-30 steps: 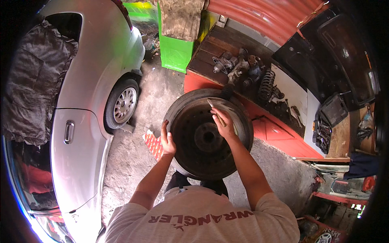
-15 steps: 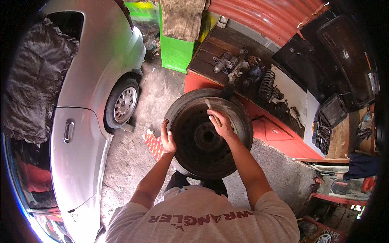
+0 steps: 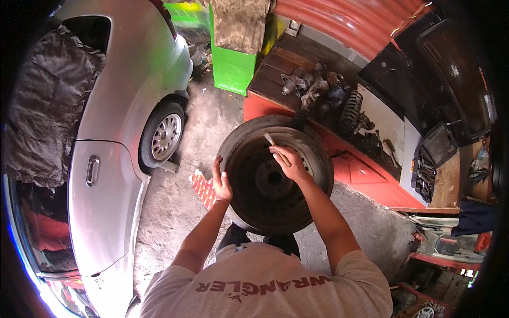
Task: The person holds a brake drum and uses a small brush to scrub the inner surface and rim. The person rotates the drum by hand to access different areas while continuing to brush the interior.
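Note:
In front of my legs is a wheel with a dark steel rim (image 3: 253, 193) and a worn tyre (image 3: 237, 139). My left hand (image 3: 221, 183) lies against the tyre's left side, its fingers stretched out and the thumb apart. Over the upper right part of the rim, my right hand (image 3: 289, 161) is closed around a small brush (image 3: 270, 139). The brush's pale tip points up and left toward the rim's inner wall. Part of its handle is hidden by my fingers.
At left stands a silver car (image 3: 108, 122) with a dark cloth (image 3: 47, 106). A red-fronted bench (image 3: 360, 177) on the right carries greasy parts, a coil spring (image 3: 351, 111) and an open tool case (image 3: 427, 172). A green box (image 3: 233, 71) stands ahead; red-patterned cardboard (image 3: 202, 189) lies beside the wheel.
My right hand and the brush have shifted slightly, with the brush tip now a little further left along the rim. My left hand keeps its place on the tyre.

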{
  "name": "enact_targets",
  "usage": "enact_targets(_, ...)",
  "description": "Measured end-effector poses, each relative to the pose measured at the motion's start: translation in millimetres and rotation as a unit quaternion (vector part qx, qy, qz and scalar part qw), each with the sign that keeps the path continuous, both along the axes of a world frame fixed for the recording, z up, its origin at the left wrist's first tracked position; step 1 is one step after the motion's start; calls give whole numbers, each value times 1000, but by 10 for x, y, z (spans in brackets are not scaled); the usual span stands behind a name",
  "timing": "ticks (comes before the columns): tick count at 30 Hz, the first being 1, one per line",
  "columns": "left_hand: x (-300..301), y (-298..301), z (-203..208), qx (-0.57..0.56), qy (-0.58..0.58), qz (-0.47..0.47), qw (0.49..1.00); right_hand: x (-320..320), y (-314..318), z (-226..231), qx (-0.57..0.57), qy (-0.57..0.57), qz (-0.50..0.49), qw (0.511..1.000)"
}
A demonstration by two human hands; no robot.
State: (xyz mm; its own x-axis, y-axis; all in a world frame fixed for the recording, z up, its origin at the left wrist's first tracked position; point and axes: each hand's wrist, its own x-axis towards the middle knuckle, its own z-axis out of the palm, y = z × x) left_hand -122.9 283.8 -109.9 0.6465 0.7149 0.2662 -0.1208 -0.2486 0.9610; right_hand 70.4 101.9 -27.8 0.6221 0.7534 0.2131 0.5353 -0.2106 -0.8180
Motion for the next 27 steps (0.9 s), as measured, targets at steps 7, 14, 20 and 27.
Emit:
enact_targets(7,16,-20,12,-1,-7,-7,1000,124,-39,-40,84,70,-70,992)
enact_targets(14,-30,-1,-23,12,-6,-1,1000,-127,-216,-175,11,59,-20,998)
enact_targets(20,-22,16,-38,8,-14,-1,1000,-98,-37,-156,33,-34,-78,996)
enact_targets(27,-16,-18,-40,-6,-21,1,1000,-174,-186,-154,43,-24,-83,995)
